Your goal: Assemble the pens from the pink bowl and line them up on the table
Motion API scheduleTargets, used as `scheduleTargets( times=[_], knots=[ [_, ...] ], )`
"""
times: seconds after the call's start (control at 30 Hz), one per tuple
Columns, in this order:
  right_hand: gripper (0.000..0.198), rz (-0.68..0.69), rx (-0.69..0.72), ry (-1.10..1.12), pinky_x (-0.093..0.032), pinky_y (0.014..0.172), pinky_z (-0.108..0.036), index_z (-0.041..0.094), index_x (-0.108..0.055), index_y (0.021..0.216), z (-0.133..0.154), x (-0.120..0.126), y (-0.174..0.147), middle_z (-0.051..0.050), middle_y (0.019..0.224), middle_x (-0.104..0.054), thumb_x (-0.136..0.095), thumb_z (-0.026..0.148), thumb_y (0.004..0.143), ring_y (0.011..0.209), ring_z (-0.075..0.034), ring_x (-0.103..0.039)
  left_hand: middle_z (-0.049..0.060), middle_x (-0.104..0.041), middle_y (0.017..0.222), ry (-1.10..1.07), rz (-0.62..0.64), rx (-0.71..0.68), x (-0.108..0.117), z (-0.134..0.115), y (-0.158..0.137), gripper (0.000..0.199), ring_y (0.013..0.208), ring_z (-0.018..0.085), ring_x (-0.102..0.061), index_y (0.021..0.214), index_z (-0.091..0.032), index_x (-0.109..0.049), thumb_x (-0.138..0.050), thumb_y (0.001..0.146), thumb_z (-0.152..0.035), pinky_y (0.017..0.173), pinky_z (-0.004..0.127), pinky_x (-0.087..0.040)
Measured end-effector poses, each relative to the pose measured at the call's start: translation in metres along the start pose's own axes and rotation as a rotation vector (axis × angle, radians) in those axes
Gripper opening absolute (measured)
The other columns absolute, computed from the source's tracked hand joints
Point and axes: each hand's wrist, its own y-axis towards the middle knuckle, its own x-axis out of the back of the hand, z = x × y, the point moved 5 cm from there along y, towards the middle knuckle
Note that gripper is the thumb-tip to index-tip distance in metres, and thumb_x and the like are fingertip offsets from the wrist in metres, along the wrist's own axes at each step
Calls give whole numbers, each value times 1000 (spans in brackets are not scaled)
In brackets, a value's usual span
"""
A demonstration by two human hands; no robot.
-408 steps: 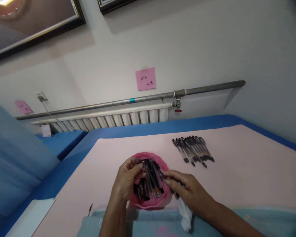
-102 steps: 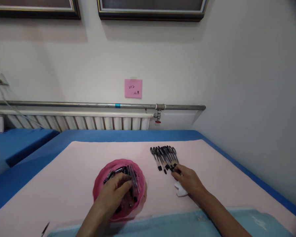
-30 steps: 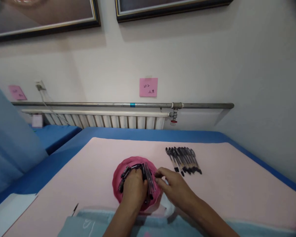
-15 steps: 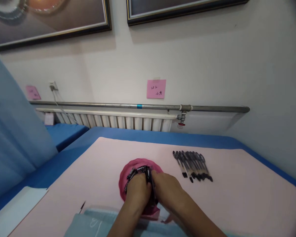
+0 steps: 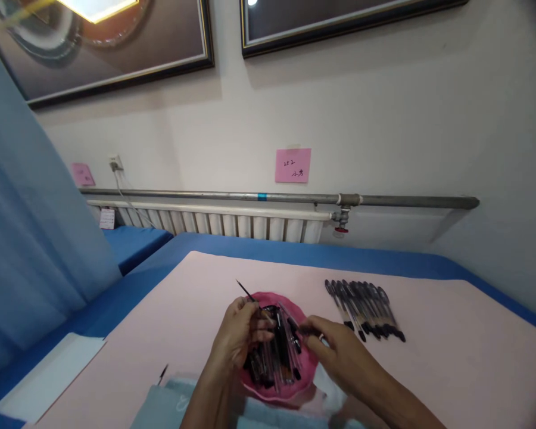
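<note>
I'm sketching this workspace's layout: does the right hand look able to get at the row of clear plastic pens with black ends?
Likely yes: the right hand is near the pens, with pale pink table cover between them, though the crumpled white cloth it seems to hold may hinder its grip.

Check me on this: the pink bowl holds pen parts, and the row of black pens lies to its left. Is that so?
Not quite: the head view shows the row of black pens to the right of the pink bowl, which holds pen parts.
</note>
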Motion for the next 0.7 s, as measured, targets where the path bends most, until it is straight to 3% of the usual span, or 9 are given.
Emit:
scheduleTargets(
  times=[0.1,0.2,0.7],
  knots=[
    [15,12,24,160,-42,62,-24,20,-55,70,-2,-3,-21,-1,69,-61,-42,21,76,68,-17,-55,3,-62,65,-72,38,-29,-3,-4,-4,11,56,14,-64,79,-16,-43,-53,76,-14,50,23,-52],
    [15,35,7,156,-40,61,-24,20,-55,69,-4,-11,-32,0,67,-59,-43,23,77,66,-16,-52,2,-62,68,-91,52,-58,-4,-4,-6,12,59,14,-65,81,-16,-43,-54,76,-13,52,24,-53],
    [16,8,-5,164,-41,62,-24,19,-59,72,-1,-11,-34,-1,69,-61,-44,23,76,68,-17,-54,5,-62,73,21,42,-73,-5,1,-6,12,58,12,-64,86,-16,-44,-54,79,-16,49,20,-52]
  ],
)
